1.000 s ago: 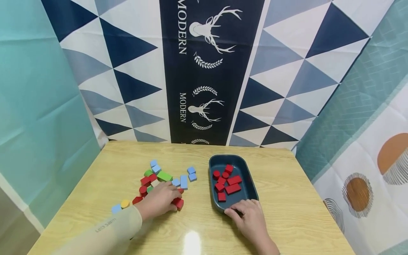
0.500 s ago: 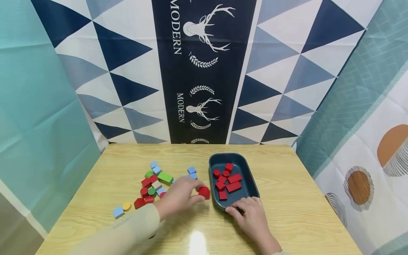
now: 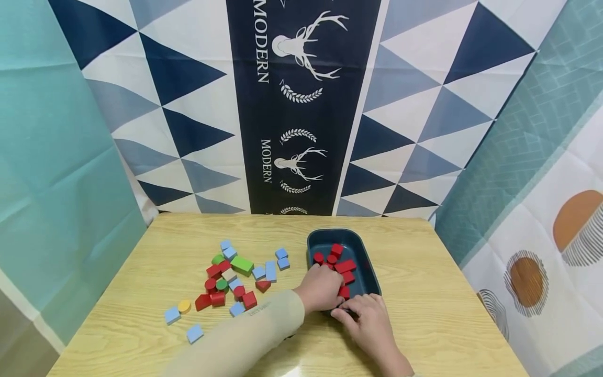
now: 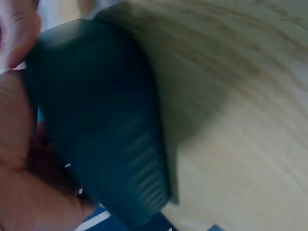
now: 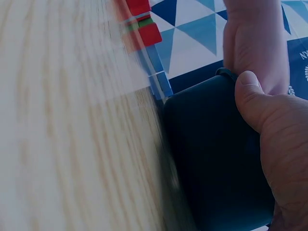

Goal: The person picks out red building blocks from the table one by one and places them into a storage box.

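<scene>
A dark teal tray (image 3: 366,275) stands right of centre on the table, with several red blocks (image 3: 346,266) inside. Over its near left side reaches my left hand (image 3: 320,288), its fingers down among the red blocks. Part of a red block shows by the fingertips, but whether they still hold one is hidden. In the left wrist view, this hand lies beside the tray's outer wall (image 4: 106,125). My right hand (image 3: 372,324) grips the tray's near rim; the right wrist view shows the thumb (image 5: 249,91) against the outside.
Left of the tray lie loose blocks: a green block (image 3: 242,265), a red triangle (image 3: 263,286), a yellow disc (image 3: 185,306), a plain wooden block (image 3: 229,275) and several blue blocks (image 3: 270,271). Patterned cloths (image 3: 292,104) hang behind and beside the table (image 3: 424,314).
My left hand picked up a red block from the pile, carried it right and is now inside the tray. My right hand keeps its grip on the rim.
</scene>
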Demonstrator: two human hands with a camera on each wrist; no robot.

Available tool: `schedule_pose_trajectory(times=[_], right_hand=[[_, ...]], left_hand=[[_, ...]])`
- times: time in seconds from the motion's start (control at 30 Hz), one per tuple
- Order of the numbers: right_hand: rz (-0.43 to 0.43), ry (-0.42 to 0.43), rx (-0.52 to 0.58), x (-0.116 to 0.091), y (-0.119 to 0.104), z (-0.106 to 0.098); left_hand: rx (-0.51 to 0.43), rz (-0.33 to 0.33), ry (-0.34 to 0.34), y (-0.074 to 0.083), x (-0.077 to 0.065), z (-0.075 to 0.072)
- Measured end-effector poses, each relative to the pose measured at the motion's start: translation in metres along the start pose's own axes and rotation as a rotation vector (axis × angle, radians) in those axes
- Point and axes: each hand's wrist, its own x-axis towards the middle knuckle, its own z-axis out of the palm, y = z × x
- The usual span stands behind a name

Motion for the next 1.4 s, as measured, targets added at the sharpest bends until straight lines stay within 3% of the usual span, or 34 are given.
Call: schedule_pose_trajectory(times=[0.27,0.43,0.67,0.8,0.97,1.03,1.17,1.27,1.4], right_hand=[[-0.018,0.011,-0.003,0.003,0.001,0.002],[-0.027,0.004,-0.006,0.005,0.0,0.004],[-0.015,0.003,-0.002,0.006,0.001,0.004],[-0.008,-0.012,0.002,0.005,0.002,0.005],[-0.011,-0.006,-0.005,0.004,0.003,0.005],[-0.005,-0.01,-0.012,0.003,0.003,0.005],[0.009,-0.022,-0.027,0.001,0.002,0.006],[0.02,-0.032,-0.031,0.001,0.002,0.006],[0.028,-0.034,-0.033,0.003,0.003,0.004]], left_hand=[[0.144,-0.181,0.108,0.002,0.02,0.014],[0.209,-0.27,0.084,0.002,0.032,0.025],[0.237,-0.291,0.095,0.003,0.036,0.026],[0.204,-0.285,0.12,0.001,0.033,0.025],[-0.014,-0.232,0.297,-0.005,0.028,0.028],[-0.108,-0.193,0.375,-0.008,0.021,0.03],[-0.207,-0.16,0.425,-0.017,-0.007,0.023],[-0.227,-0.219,0.376,-0.029,-0.038,0.01],[-0.165,-0.342,0.236,-0.05,-0.086,-0.002]])
